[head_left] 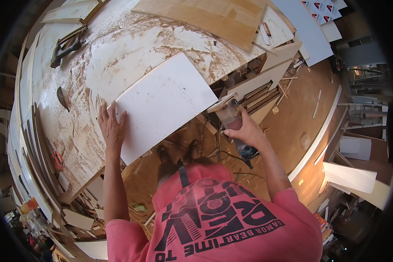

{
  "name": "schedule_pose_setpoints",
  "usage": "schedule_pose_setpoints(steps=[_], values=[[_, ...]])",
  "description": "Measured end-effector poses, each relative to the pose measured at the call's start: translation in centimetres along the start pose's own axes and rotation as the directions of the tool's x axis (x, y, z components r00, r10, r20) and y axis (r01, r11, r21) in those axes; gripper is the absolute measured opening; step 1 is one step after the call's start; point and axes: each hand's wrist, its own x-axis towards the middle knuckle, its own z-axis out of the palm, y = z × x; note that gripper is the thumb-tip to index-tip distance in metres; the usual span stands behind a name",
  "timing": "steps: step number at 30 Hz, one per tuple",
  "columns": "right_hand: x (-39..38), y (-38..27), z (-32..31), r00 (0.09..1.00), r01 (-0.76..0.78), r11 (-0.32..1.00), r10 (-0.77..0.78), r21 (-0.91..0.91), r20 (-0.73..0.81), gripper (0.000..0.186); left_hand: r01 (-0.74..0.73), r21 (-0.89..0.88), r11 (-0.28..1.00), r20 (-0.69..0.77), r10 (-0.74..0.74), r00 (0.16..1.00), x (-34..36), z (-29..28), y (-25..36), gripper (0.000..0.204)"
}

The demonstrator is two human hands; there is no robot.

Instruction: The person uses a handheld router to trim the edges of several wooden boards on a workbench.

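Note:
A rectangular white board [163,102] lies on the dusty worktable, its near edge overhanging toward me. My left hand [112,124] rests on the board's left end, fingers spread and partly over its edge. At the board's right corner, my right hand [244,129] is wrapped around a trim router [235,120]. The router is tilted, its flat base plate up against the corner and its blue-black motor end pointing down toward me. The cutting bit is hidden from this view.
Sawdust covers the worktable [105,56]. On it lie a dark-handled tool [67,47], a toothed blade [62,99] and a brown plywood sheet [205,17]. Red-handled pliers or scissors [57,160] sit at left. Wood strips [260,96] stick out at right. A cable [218,153] hangs below the router.

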Motion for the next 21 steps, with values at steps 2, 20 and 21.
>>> schedule_pose_setpoints(steps=[2, 20, 21], values=[[0.2, -0.3, 0.2, 1.0, -0.02, 0.999, 0.02, -0.046, -0.001, 0.107, -0.084, 0.01, 0.996, -0.014, 0.084, 0.996, 1.1, 1.7, 0.5, 0.054], [-0.6, -3.1, 2.4, 0.99, -0.118, 0.99, 0.124, -0.072, 0.073, 0.109, -0.128, -0.006, 0.992, -0.039, 0.128, 0.991, 1.4, 3.3, 0.5, 0.058], [-0.7, -3.4, 3.0, 0.989, -0.116, 0.992, 0.12, -0.047, 0.085, 0.109, -0.13, -0.006, 0.991, -0.046, 0.13, 0.99, 1.4, 3.4, 0.5, 0.058]])
